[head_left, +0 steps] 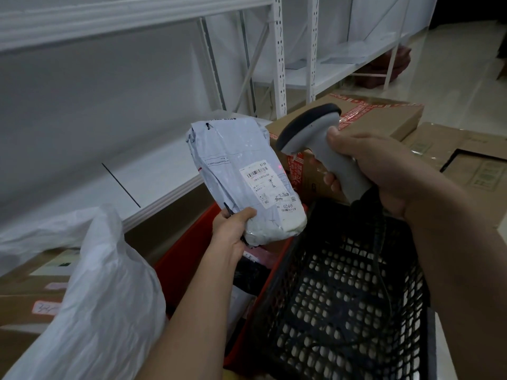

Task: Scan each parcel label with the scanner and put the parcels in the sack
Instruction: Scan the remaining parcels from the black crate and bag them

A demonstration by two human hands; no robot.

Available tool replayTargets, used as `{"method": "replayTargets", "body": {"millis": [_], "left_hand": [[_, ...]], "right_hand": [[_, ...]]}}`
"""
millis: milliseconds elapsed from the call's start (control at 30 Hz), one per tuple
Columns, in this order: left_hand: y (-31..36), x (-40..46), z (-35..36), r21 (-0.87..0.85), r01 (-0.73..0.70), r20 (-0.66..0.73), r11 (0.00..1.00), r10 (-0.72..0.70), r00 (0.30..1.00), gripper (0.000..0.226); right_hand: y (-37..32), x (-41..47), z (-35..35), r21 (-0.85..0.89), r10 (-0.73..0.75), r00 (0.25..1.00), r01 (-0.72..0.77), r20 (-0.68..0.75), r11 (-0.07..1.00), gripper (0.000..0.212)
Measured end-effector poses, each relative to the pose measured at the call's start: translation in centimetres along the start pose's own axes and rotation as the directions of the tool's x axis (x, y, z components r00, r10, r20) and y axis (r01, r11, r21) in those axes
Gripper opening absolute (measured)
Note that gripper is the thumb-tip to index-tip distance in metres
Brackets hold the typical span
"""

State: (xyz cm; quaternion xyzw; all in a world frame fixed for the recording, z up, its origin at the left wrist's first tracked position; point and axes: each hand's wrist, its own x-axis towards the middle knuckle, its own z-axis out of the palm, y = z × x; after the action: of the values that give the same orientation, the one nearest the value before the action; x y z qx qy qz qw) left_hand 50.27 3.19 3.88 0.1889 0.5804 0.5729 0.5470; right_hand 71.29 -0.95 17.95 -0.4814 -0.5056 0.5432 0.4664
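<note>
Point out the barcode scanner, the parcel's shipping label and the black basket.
barcode scanner [310, 127]: head view, grey head.
shipping label [264, 183]: head view, label's middle.
black basket [343, 297]: head view, perforated inner wall.

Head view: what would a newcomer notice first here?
The grey parcel held up at centre by the left hand, label facing the camera. Just right of it, the right hand grips the scanner, aimed at that label. A white sack sits lower left.

The parcel [241, 171] I hold is crinkled, slightly glossy grey plastic film with a matt white paper label [264, 185]. My scanner [321, 149] is smooth grey plastic with a matt black rim; the sack [104, 292] is thin translucent white plastic, the basket [343, 297] perforated black plastic
</note>
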Motion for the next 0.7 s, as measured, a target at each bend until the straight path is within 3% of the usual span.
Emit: {"method": "replayTargets", "body": {"millis": [300, 433, 533, 700], "left_hand": [[-0.1, 0.1, 0.0, -0.015, -0.004, -0.005, 1.0, 0.004, 1.0, 0.027], [-0.1, 0.2, -0.1, -0.014, 0.001, -0.003, 1.0, -0.001, 1.0, 0.027], [-0.1, 0.1, -0.1, -0.013, 0.006, -0.01, 1.0, -0.006, 1.0, 0.026], [0.0, -0.2, -0.1, -0.026, 0.009, -0.016, 1.0, -0.009, 1.0, 0.026]], "right_hand": [[-1.1, -0.7, -0.3, -0.117, -0.081, 0.996, 0.077, -0.031, 0.99, 0.038], [-1.3, -0.7, 0.1, -0.082, -0.089, 0.995, 0.085, -0.046, 0.993, 0.038], [-1.1, -0.7, 0.5, -0.025, -0.065, 0.995, 0.064, -0.078, 0.998, 0.056], [-1.4, -0.8, 0.0, -0.047, -0.057, 0.996, 0.054, -0.064, 0.997, 0.031]]}}
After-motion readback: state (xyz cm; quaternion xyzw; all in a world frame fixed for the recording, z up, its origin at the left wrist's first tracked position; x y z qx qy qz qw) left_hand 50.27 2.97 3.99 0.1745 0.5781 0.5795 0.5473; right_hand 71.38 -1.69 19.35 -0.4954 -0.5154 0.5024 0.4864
